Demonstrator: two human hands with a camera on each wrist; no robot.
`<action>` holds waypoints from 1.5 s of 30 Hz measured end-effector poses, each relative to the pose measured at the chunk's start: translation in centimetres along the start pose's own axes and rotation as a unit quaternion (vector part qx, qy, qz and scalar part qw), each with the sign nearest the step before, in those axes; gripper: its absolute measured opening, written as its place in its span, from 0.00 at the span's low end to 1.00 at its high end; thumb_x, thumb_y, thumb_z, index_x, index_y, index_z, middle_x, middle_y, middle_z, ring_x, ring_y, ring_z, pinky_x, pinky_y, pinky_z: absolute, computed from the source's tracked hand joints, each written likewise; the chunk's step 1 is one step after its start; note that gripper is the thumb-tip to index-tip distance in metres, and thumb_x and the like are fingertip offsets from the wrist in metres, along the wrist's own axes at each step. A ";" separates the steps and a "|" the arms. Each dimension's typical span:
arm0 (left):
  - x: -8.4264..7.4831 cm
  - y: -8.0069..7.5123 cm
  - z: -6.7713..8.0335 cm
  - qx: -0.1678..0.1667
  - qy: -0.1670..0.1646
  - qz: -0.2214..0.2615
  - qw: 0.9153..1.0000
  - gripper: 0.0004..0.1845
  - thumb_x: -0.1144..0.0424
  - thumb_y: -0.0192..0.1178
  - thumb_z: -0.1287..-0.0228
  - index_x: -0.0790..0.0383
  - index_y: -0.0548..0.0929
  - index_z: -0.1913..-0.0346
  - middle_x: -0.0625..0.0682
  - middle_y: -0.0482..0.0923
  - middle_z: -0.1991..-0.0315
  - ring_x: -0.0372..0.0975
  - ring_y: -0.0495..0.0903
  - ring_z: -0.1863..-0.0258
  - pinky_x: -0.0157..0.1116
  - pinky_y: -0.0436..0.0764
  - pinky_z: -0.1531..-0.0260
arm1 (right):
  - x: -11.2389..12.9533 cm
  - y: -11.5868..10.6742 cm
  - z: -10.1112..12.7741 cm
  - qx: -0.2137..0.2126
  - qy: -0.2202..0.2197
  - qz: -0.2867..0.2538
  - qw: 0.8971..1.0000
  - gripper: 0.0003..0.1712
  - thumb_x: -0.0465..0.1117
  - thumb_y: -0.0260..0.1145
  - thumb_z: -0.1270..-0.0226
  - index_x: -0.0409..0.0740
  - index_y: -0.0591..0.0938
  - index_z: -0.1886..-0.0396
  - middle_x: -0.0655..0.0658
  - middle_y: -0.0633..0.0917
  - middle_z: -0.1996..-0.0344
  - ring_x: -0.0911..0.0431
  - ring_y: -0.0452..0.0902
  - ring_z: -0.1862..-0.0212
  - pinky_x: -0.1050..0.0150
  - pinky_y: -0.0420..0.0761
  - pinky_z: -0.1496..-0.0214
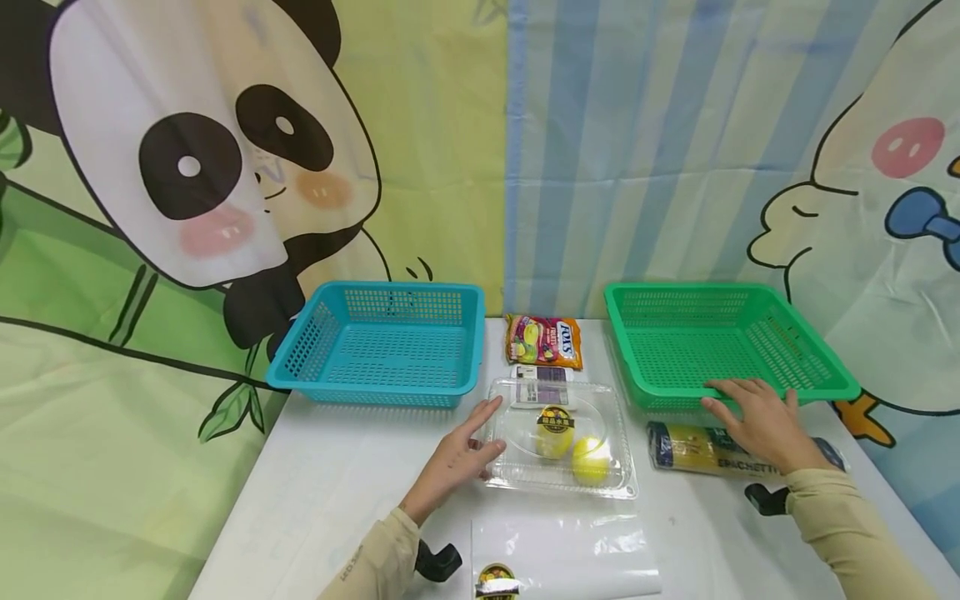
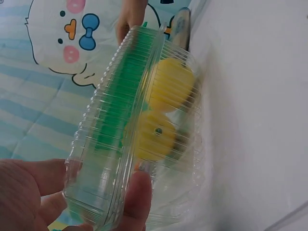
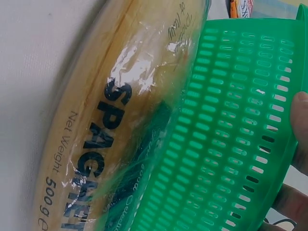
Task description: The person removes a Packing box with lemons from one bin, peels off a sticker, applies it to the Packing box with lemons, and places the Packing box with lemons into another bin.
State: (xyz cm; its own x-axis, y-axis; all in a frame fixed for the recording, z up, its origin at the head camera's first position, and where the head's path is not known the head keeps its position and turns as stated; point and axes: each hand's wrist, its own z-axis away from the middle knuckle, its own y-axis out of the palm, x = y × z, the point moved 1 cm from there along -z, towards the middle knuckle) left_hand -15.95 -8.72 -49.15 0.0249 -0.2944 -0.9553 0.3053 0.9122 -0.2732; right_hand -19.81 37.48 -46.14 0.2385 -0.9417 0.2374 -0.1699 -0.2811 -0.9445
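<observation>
A clear plastic fruit box [image 1: 517, 458] with a closed lid lies in the middle of the white table, two yellow fruits [image 1: 591, 461] inside it. My left hand [image 1: 453, 458] holds the box by its left end, thumb and fingers spread around the edge; the left wrist view shows the thumb [image 2: 138, 195] against its side. Over at the green basket [image 1: 645, 367], my right hand [image 1: 772, 421] grips the front rim. A spaghetti pack [image 1: 682, 448] lies just before that basket, partly under the right wrist; its printed wrapper [image 3: 103, 130] fills much of the right wrist view.
A blue basket [image 1: 405, 392] stands at the back left. Between the baskets lie a colourful candy bag [image 1: 543, 342] and a white packet [image 1: 540, 375], partly behind the box. A glossy clear bag [image 1: 562, 550] with a round label is at the front. A printed curtain hangs behind.
</observation>
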 end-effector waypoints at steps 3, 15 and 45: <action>-0.2 -0.2 0.0 0.010 -0.003 0.023 1.000 0.36 0.58 0.63 0.29 0.36 0.62 0.22 0.56 0.45 0.17 0.44 0.77 0.60 0.42 0.87 0.67 | 0.0 0.0 0.0 -0.003 -0.002 0.000 1.000 0.26 0.55 0.60 0.24 0.45 0.78 0.36 0.26 0.77 0.40 0.24 0.64 0.37 0.12 0.39 0.39; -0.2 -0.2 0.1 -0.009 -0.012 0.076 0.997 0.41 0.68 0.65 0.33 0.40 0.62 0.22 0.53 0.48 0.17 0.44 0.77 0.56 0.40 0.88 0.67 | 0.0 0.4 0.2 -0.023 -0.003 -0.009 1.000 0.24 0.53 0.61 0.23 0.43 0.78 0.37 0.25 0.78 0.42 0.24 0.63 0.38 0.13 0.35 0.37; -5.3 -0.9 0.1 -0.025 0.012 0.108 0.994 0.41 0.69 0.64 0.33 0.40 0.61 0.21 0.50 0.55 0.21 0.48 0.72 0.51 0.44 0.89 0.65 | 0.1 0.8 0.2 -0.033 0.003 -0.013 0.999 0.24 0.55 0.57 0.21 0.44 0.78 0.38 0.26 0.77 0.42 0.24 0.61 0.37 0.14 0.31 0.37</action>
State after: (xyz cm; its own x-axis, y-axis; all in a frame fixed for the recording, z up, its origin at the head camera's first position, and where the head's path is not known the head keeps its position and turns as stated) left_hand -16.23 -7.99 -43.87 0.0610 -0.0831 -0.9947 0.2471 0.9668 -0.0656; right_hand -19.71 37.25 -46.92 0.2380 -0.9346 0.2642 -0.2257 -0.3178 -0.9209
